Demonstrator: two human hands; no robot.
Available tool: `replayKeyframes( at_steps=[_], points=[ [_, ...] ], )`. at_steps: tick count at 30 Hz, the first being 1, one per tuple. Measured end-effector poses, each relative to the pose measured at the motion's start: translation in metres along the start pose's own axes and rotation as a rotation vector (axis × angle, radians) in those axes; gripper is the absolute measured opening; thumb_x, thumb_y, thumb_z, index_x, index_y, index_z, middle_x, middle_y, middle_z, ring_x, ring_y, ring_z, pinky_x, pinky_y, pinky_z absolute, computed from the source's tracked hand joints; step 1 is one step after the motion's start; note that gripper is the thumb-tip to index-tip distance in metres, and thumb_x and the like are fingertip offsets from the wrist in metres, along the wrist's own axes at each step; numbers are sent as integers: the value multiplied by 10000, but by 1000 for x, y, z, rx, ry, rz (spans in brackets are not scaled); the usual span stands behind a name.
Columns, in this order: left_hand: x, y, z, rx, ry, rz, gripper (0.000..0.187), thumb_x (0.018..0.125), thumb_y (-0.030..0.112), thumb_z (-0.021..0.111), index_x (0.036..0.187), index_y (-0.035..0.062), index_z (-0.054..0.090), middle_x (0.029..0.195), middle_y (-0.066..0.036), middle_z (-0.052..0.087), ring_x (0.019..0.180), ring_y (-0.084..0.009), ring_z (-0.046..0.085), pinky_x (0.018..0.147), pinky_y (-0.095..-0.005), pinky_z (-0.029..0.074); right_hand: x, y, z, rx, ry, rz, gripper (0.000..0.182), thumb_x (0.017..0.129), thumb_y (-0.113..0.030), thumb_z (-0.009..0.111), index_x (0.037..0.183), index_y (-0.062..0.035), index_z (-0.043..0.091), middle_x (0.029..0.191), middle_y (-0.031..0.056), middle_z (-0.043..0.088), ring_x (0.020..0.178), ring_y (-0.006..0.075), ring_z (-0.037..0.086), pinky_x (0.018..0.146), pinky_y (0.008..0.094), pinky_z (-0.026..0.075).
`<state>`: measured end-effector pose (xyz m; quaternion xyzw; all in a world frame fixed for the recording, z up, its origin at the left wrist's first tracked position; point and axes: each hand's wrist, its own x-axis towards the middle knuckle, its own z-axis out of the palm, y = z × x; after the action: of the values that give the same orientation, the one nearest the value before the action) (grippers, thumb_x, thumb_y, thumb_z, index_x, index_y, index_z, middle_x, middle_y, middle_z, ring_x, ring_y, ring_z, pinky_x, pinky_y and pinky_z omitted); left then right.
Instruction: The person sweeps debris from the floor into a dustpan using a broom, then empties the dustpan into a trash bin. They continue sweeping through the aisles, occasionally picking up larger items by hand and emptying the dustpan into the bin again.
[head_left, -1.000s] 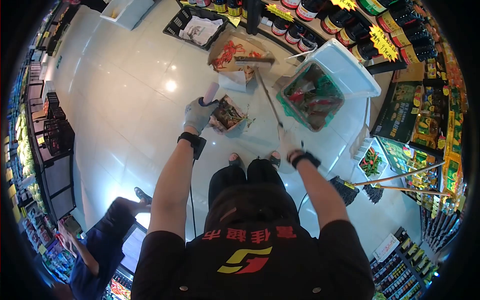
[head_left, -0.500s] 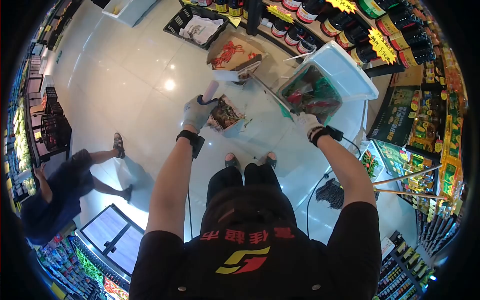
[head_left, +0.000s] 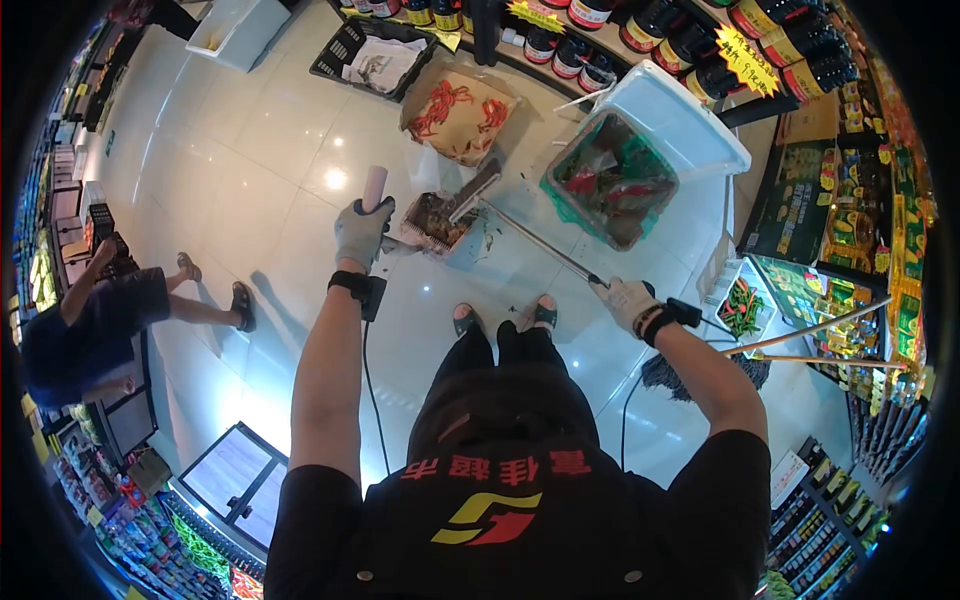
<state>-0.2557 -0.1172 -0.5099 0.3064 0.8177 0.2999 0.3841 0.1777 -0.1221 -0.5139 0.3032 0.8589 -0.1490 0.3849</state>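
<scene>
My left hand (head_left: 360,236), in a pale work glove, is wrapped round the handle (head_left: 374,188) of a dustpan, and the handle's light end sticks up past the fingers. The dustpan (head_left: 430,226) is low over the tiles in front of my feet, with brown debris inside. My gloved right hand (head_left: 624,304) grips the thin metal stick (head_left: 548,246) of a broom. The broom head (head_left: 474,190) lies at the dustpan's right side. Small dark scraps are scattered on the floor beside it.
Ahead are a cardboard box with red chillies (head_left: 462,112), a black crate (head_left: 370,58), a green-lined bin (head_left: 612,182) and a white tub (head_left: 690,115). A mop (head_left: 700,376) lies at right. Another person (head_left: 95,320) is at left. Bottle shelves stand around.
The broom head has come down from beside the chilli box to the dustpan. My right hand has moved nearer to me, my left slightly left. The other person has changed posture.
</scene>
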Motion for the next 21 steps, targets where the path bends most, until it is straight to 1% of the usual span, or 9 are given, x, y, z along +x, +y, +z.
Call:
replayKeyframes(
  at_steps=[4, 6, 8, 10, 14, 17, 19, 20, 21],
  points=[
    [-1, -15, -7, -1, 68, -12, 317, 711, 316, 699, 753, 15, 611, 627, -57, 604, 548, -133, 582, 494, -277, 458, 4, -5, -19, 77, 8, 55, 502, 823, -98, 457, 1317, -120, 370, 958, 161, 556, 789, 272, 621, 647, 372, 501],
    [-2, -15, -13, -1, 110, -56, 308, 712, 310, 701, 747, 18, 611, 619, -53, 600, 544, -130, 578, 495, -272, 453, 44, -4, -15, 273, 277, -22, 501, 818, -112, 463, 1312, -130, 382, 984, 158, 561, 784, 318, 607, 652, 409, 492],
    [-3, -18, -20, 3, 158, -103, 300, 712, 304, 703, 740, 20, 611, 612, -49, 596, 540, -127, 573, 495, -268, 448, 105, -20, -28, 442, 331, -75, 493, 813, -132, 472, 1299, -128, 390, 966, 184, 586, 807, 349, 600, 679, 437, 481],
    [0, -27, -25, -94, 208, -127, 297, 714, 303, 702, 731, 21, 611, 606, -41, 594, 538, -123, 570, 503, -268, 445, 145, -46, -69, 527, 215, -57, 436, 800, -161, 498, 1231, -113, 449, 921, 216, 608, 820, 349, 606, 702, 441, 475],
    [11, -47, -33, -138, 236, -127, 296, 715, 303, 700, 734, 20, 615, 613, -37, 599, 540, -123, 569, 512, -270, 443, 235, -82, -62, 544, 240, -77, 341, 792, -208, 505, 1111, -87, 519, 877, 212, 625, 822, 375, 605, 718, 451, 470],
    [14, -54, -51, -134, 272, -141, 296, 715, 304, 697, 734, 19, 616, 612, -32, 598, 543, -126, 569, 525, -268, 443, 252, -89, -33, 559, 178, -55, 405, 752, -185, 540, 1142, -81, 507, 917, 217, 618, 846, 360, 606, 735, 428, 477],
    [19, -54, -61, -187, 293, -169, 301, 713, 309, 695, 734, 19, 616, 611, -36, 596, 545, -124, 567, 532, -267, 442, 219, -86, -22, 652, 113, -30, 446, 739, -160, 546, 1177, -95, 499, 949, 219, 613, 859, 359, 605, 738, 423, 481],
    [24, -55, -64, -201, 299, -172, 301, 713, 309, 695, 734, 19, 616, 611, -36, 596, 545, -124, 567, 532, -267, 442, 207, -86, -9, 680, 221, -55, 266, 791, -187, 469, 1005, -52, 552, 880, 235, 608, 840, 397, 589, 703, 464, 459],
    [27, -56, -67, -189, 296, -174, 305, 711, 312, 694, 733, 18, 616, 610, -38, 595, 545, -125, 567, 532, -269, 442, 194, -87, -2, 658, 207, -44, 315, 759, -158, 502, 1055, -61, 550, 909, 231, 609, 872, 386, 588, 731, 454, 463]
  ],
)
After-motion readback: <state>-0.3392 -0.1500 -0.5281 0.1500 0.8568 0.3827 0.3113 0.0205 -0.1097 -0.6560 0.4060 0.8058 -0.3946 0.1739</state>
